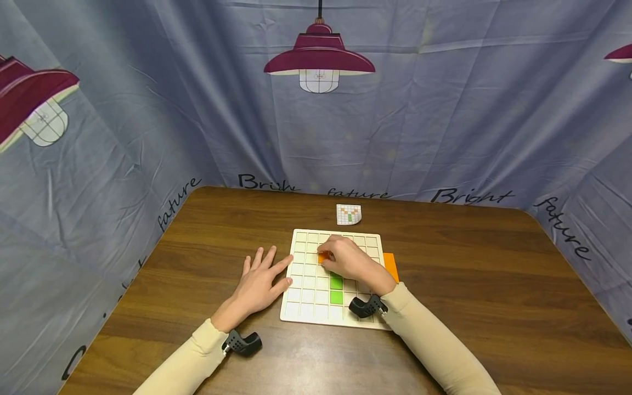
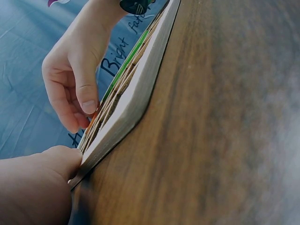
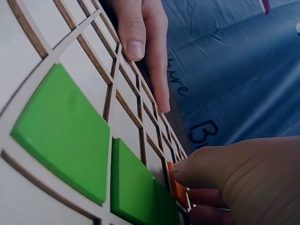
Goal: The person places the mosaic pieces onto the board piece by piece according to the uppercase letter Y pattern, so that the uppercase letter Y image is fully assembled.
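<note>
A pale wooden grid board [image 1: 307, 311] lies on the table. My right hand [image 1: 345, 258] is over its upper middle, thumb and fingers curled about a small orange square tile [image 1: 323, 257]. In the right wrist view the thumb touches that orange tile [image 3: 177, 185], which stands slightly tilted at its cell. Toward me, green square tiles [image 1: 336, 297] sit in a column of cells; the right wrist view shows three, the nearest green tile [image 3: 65, 133] being largest. My left hand [image 1: 258, 285] rests on the table with fingers spread, thumb and index finger at the board's left edge.
Behind the board lies a small paper card [image 1: 349, 214] printed with a grid of orange and green squares. A flat orange piece [image 1: 390, 265] shows past the board's right edge, partly hidden by the right wrist. A lamp-patterned curtain [image 1: 316, 137] hangs behind the brown wooden table [image 1: 469, 263].
</note>
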### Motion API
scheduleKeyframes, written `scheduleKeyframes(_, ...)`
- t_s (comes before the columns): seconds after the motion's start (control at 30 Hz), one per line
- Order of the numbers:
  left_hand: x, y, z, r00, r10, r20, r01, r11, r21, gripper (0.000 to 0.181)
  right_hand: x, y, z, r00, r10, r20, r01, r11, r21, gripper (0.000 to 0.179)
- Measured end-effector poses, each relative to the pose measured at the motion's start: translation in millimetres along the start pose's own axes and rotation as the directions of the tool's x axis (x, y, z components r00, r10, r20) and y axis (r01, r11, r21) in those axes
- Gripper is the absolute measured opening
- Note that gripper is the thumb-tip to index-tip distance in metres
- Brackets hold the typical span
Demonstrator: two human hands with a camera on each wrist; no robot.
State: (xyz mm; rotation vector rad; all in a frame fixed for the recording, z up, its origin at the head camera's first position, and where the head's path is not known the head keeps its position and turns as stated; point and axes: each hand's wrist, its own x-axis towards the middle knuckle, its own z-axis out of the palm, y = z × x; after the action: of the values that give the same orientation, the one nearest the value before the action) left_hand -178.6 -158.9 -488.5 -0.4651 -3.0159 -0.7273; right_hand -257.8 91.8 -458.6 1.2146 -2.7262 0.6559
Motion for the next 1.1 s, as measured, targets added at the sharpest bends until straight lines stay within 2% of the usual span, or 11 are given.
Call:
scheduleKeyframes(0.27, 0.8, 1.3, 0.3, 1.000, -0.001, -0.005, 0.001, 1.000, -0.001, 0.054, -2.5, 1, -3, 1.000, -0.008, -0.014, 0.008, 1.000, 0.001, 0.017)
scheduleKeyframes(0.5, 1.0, 1.4, 0.5, 1.000, -0.001, -0.002, 0.001, 1.000, -0.008, 0.055, -14.5, 6, -15, 1.000, 0.027, -0.005, -0.027, 1.000, 0.009, 0.022)
scheduleKeyframes(0.83, 2.0, 0.7, -0.1, 1.000, 0.004, -0.002, -0.004, 1.000, 0.007, 0.055, -46.3, 27, -37, 0.998, 0.041, -0.050, -0.045, 0.996, -0.075, 0.021)
scheduleKeyframes(1.1, 0.8, 0.7, 0.1, 1.000, 0.001, 0.004, -0.001, 1.000, 0.000, 0.055, -74.1, 42, -49, 0.991, 0.117, -0.070, -0.123, 0.989, -0.080, 0.024)
